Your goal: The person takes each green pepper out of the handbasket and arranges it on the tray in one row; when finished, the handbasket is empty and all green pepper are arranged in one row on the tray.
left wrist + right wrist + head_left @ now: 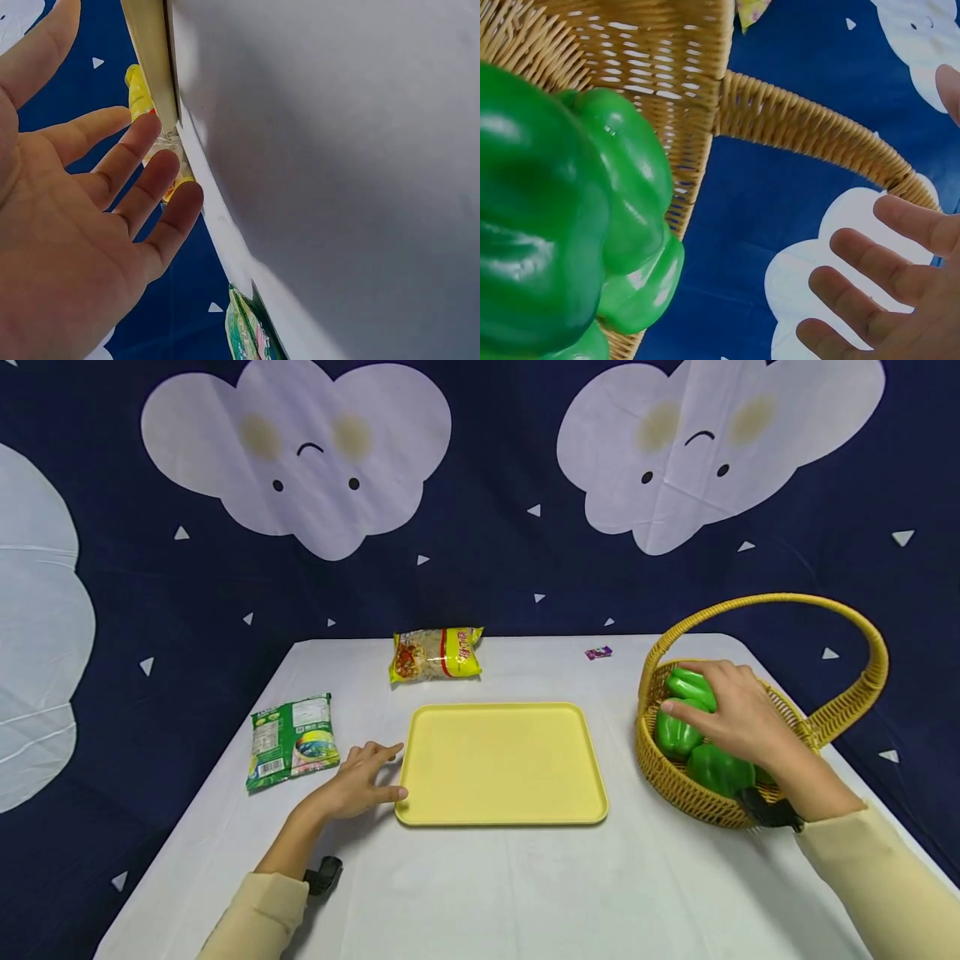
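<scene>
A wicker basket [690, 795] with a tall arched handle stands at the right, holding several glossy green bell peppers [677, 732]. Over it hovers my right hand [733, 708], fingers spread; in the right wrist view a gap separates these fingers from the bell peppers [536, 217]. In the middle of the table lies a flat yellow tray [502, 764]. My left hand [358, 785] is at the tray's left edge, thumb and index fingertips right by the rim. Its loosely bent fingers and bare palm face the left wrist view, with nothing held.
A green printed packet [294, 742] lies left of the left hand. Behind the tray is a yellow bag with a clear window [435, 656]. One small purple wrapped piece [598, 652] lies near the back edge, before a dark blue cloud-patterned cloth [495, 577].
</scene>
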`<state>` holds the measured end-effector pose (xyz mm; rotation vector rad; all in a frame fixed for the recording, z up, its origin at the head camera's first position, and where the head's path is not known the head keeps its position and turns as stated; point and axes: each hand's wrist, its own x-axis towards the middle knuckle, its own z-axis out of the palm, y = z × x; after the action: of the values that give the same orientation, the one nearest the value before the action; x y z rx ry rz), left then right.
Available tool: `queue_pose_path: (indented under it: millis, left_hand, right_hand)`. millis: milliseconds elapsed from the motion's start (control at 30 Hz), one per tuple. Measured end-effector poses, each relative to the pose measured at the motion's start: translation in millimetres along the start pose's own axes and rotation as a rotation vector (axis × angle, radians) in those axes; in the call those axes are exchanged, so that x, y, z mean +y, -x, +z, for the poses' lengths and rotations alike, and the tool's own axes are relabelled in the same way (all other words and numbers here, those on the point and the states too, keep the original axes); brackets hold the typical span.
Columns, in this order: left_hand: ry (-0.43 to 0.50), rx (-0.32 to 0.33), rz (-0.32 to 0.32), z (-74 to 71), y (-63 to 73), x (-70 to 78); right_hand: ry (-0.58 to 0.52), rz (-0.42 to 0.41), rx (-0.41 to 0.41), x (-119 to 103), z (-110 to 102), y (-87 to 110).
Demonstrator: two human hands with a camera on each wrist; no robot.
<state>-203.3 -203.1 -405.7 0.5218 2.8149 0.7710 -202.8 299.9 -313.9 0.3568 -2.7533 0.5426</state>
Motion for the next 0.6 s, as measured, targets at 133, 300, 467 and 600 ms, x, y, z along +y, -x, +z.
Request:
queue_pose_path:
  millis: [133, 300, 467, 600]
  left_hand:
    - [-0.002, -0.018, 0.006, 0.4, -0.1, -1.5]
    - [0.001, -0.039, 0.012, 0.8, -0.4, -3.2]
    - [0.013, -0.053, 0.011, 1.1, -1.8, -4.4]
    - [0.019, -0.069, 0.0, 1.7, -3.6, -5.5]
  right_hand:
    - [0.002, 0.028, -0.035, 5, 1, -2.8]
    - [0.018, 0.052, -0.078, 10, 3, -6.8]
    - [0.03, 0.064, -0.1, 15, 6, -11.3]
    - [0.032, 0.072, -0.115, 18, 8, -14.9]
